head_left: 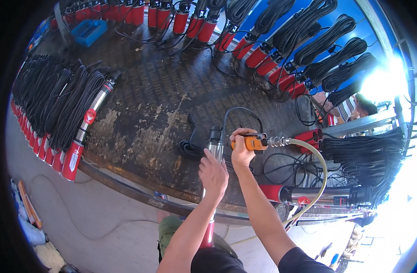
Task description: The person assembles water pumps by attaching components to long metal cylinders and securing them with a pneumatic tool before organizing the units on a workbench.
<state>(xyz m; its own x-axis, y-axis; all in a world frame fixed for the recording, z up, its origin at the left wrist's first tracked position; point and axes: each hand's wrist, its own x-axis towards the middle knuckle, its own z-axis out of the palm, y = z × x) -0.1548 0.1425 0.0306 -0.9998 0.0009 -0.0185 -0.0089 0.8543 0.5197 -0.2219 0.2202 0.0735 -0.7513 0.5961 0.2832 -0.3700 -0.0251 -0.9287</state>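
Observation:
A slim submersible pump, steel with a black top and a red lower end, lies over the near table edge and points toward my body. My left hand is closed around its steel tube, fingers toward the black top. Just right of that top, my right hand grips an orange air tool. The tool's metal coupling joins a pale air hose that curves down to the right. The tool's working end is hidden behind my right hand. A black cable loops from the pump past the tool.
The worn dark table carries a row of pumps with bundled black cables at left. More red-ended pumps line the far edge. At right lie another pump and a cable bundle. A blue tray sits far left.

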